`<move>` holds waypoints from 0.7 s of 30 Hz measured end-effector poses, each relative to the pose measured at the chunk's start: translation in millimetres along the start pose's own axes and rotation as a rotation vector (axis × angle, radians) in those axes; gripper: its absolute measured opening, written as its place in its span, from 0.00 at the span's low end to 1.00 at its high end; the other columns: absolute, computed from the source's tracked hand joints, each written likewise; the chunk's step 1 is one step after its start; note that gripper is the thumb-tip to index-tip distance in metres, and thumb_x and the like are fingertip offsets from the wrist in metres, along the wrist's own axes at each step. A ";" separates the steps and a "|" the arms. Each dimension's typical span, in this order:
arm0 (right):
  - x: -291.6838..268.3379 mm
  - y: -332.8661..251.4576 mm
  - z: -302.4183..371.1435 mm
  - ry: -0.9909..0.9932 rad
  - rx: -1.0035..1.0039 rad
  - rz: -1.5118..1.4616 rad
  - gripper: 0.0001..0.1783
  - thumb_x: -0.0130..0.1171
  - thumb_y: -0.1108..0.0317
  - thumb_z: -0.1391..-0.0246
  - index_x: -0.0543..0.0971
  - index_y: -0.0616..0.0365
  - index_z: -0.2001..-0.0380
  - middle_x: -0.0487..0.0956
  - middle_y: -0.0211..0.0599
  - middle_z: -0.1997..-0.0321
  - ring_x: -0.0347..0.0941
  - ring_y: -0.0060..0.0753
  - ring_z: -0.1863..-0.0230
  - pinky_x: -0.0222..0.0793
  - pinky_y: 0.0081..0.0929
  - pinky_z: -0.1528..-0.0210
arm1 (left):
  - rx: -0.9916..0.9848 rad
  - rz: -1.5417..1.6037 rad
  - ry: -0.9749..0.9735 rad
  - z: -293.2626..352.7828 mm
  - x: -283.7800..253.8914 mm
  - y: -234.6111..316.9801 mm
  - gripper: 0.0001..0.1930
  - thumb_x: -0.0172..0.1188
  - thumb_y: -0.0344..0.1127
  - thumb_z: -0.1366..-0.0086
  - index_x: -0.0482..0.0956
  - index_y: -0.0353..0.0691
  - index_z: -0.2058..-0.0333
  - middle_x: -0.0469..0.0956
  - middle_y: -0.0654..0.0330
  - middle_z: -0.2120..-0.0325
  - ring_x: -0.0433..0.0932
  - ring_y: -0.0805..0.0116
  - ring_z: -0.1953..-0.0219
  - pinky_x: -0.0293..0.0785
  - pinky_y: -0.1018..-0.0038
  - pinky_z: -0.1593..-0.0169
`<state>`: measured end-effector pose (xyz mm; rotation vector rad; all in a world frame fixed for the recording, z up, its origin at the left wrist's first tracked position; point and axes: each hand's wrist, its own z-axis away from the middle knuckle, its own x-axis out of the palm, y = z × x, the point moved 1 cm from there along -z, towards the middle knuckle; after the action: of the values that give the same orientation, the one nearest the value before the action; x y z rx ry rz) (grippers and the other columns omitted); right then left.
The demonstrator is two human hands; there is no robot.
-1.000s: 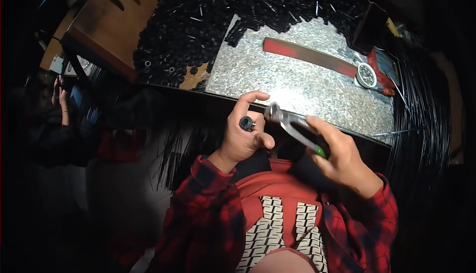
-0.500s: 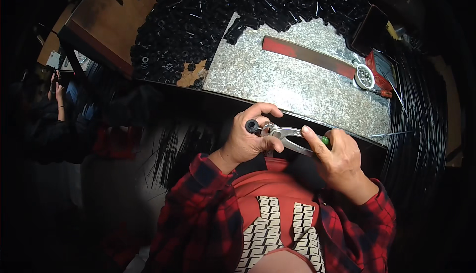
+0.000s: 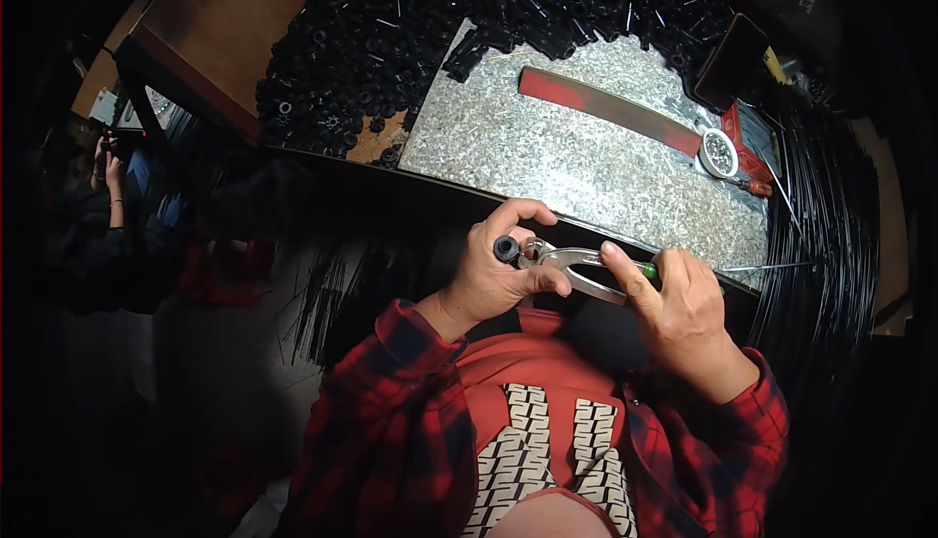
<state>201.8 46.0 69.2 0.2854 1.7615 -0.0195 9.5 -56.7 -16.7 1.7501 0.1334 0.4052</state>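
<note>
In front of the table edge, my left hand (image 3: 493, 269) is closed round a black cylindrical part (image 3: 505, 249) with a round hole in its end. Its index finger curls over and its thumb lies below the jaws of the pliers. My right hand (image 3: 679, 303) grips those silver pliers (image 3: 586, 262) by the handles, and a bit of green shows at the grip. The jaws meet the black part beside my left fingers; exactly what they bite on is hidden.
A speckled stone slab (image 3: 469, 147) carries a red-and-brown flat bar (image 3: 606, 113) and a white cup of small metal pieces (image 3: 718, 153). Black parts (image 3: 381, 40) are heaped behind and left. Long black rods (image 3: 831, 235) hang at the right. Another person's hands (image 3: 107, 162) show far left.
Both hands, with the black part and the pliers, have shifted slightly right. The grip looks much the same. At far left the other person's hands have moved a little.
</note>
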 end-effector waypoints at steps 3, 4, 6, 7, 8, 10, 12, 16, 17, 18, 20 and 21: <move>-0.7 0.4 1.6 -0.071 0.042 -0.158 0.39 0.62 0.76 0.62 0.70 0.46 0.40 0.64 0.38 0.75 0.64 0.36 0.78 0.61 0.32 0.77 | -0.008 -0.043 -0.002 0.8 -0.8 -5.3 0.40 0.76 0.51 0.61 0.67 0.35 0.54 0.73 0.70 0.81 0.68 0.88 0.76 0.58 0.89 0.74; -1.1 0.5 1.6 -0.072 0.046 -0.158 0.39 0.62 0.76 0.62 0.70 0.46 0.40 0.64 0.38 0.75 0.64 0.36 0.78 0.61 0.32 0.77 | -0.010 -0.041 -0.006 0.0 -0.7 -6.0 0.40 0.76 0.51 0.61 0.67 0.35 0.54 0.73 0.70 0.81 0.68 0.88 0.76 0.58 0.89 0.74; -0.7 0.5 0.9 -0.163 0.116 -0.354 0.42 0.64 0.77 0.65 0.69 0.47 0.40 0.64 0.38 0.75 0.65 0.38 0.78 0.61 0.33 0.77 | 0.011 -0.096 0.000 -2.6 -1.3 -7.2 0.41 0.76 0.52 0.63 0.66 0.35 0.55 0.70 0.72 0.82 0.65 0.89 0.77 0.55 0.89 0.75; -1.4 -0.4 0.5 -0.160 0.117 -0.354 0.42 0.64 0.77 0.65 0.69 0.47 0.40 0.64 0.38 0.75 0.65 0.38 0.78 0.61 0.33 0.77 | 0.013 -0.099 -0.002 -2.0 -1.9 -5.7 0.41 0.76 0.52 0.63 0.66 0.35 0.55 0.70 0.72 0.82 0.65 0.89 0.77 0.55 0.89 0.75; -1.7 -1.4 0.3 -0.153 0.118 -0.377 0.42 0.64 0.78 0.65 0.69 0.47 0.40 0.64 0.38 0.75 0.65 0.37 0.78 0.61 0.33 0.77 | -0.005 -0.096 0.004 -1.2 -2.8 -4.4 0.42 0.76 0.53 0.64 0.66 0.35 0.55 0.69 0.73 0.83 0.63 0.90 0.77 0.54 0.89 0.75; 0.7 -1.1 1.4 -0.144 0.129 -0.399 0.42 0.64 0.78 0.65 0.69 0.47 0.40 0.64 0.38 0.75 0.65 0.37 0.78 0.61 0.32 0.77 | -0.025 -0.094 0.000 -0.9 -3.6 -1.7 0.43 0.76 0.54 0.65 0.66 0.35 0.55 0.67 0.74 0.84 0.62 0.90 0.78 0.53 0.88 0.75; 4.1 1.8 3.2 0.003 0.050 -0.313 0.41 0.65 0.77 0.64 0.69 0.46 0.40 0.64 0.37 0.75 0.64 0.35 0.78 0.62 0.32 0.77 | -0.071 -0.080 -0.022 -1.4 -3.2 2.3 0.45 0.76 0.56 0.67 0.66 0.35 0.55 0.65 0.75 0.85 0.61 0.90 0.79 0.54 0.88 0.75; -8.0 5.8 7.3 -0.042 0.021 -0.236 0.38 0.63 0.74 0.60 0.70 0.46 0.41 0.63 0.36 0.75 0.64 0.33 0.78 0.61 0.30 0.78 | -0.062 -0.055 -0.056 0.4 -9.4 -6.3 0.47 0.75 0.59 0.70 0.66 0.35 0.54 0.65 0.75 0.85 0.61 0.89 0.81 0.52 0.88 0.75; -12.1 4.4 8.1 -0.071 0.008 -0.227 0.36 0.62 0.73 0.58 0.70 0.46 0.41 0.63 0.35 0.75 0.63 0.32 0.78 0.61 0.29 0.78 | -0.067 -0.056 -0.069 1.1 -9.1 -6.0 0.47 0.75 0.59 0.70 0.66 0.35 0.54 0.65 0.75 0.85 0.61 0.89 0.81 0.52 0.88 0.75; -13.8 2.7 9.0 -0.101 -0.005 -0.218 0.34 0.61 0.71 0.55 0.70 0.47 0.41 0.62 0.35 0.76 0.63 0.32 0.78 0.61 0.29 0.79 | -0.061 -0.080 -0.093 1.9 -7.6 -3.2 0.47 0.76 0.59 0.70 0.66 0.35 0.55 0.65 0.75 0.86 0.61 0.89 0.81 0.52 0.87 0.76; -13.4 3.0 9.7 -0.110 -0.005 -0.215 0.33 0.61 0.71 0.55 0.70 0.47 0.41 0.63 0.35 0.75 0.64 0.31 0.78 0.61 0.28 0.79 | -0.036 -0.075 -0.123 3.6 -5.3 -4.4 0.38 0.79 0.48 0.59 0.67 0.34 0.55 0.64 0.74 0.87 0.60 0.89 0.81 0.51 0.87 0.77; -12.7 2.2 10.1 -0.119 -0.018 -0.211 0.32 0.60 0.70 0.54 0.70 0.47 0.41 0.63 0.35 0.75 0.64 0.31 0.78 0.61 0.28 0.79 | -0.041 -0.076 -0.131 5.6 -3.3 -6.3 0.38 0.79 0.48 0.59 0.67 0.34 0.55 0.64 0.74 0.87 0.60 0.89 0.81 0.51 0.87 0.77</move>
<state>214.3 44.1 79.6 0.0827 1.6655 -0.1690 9.1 -61.6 -24.4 1.7197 0.0969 0.2355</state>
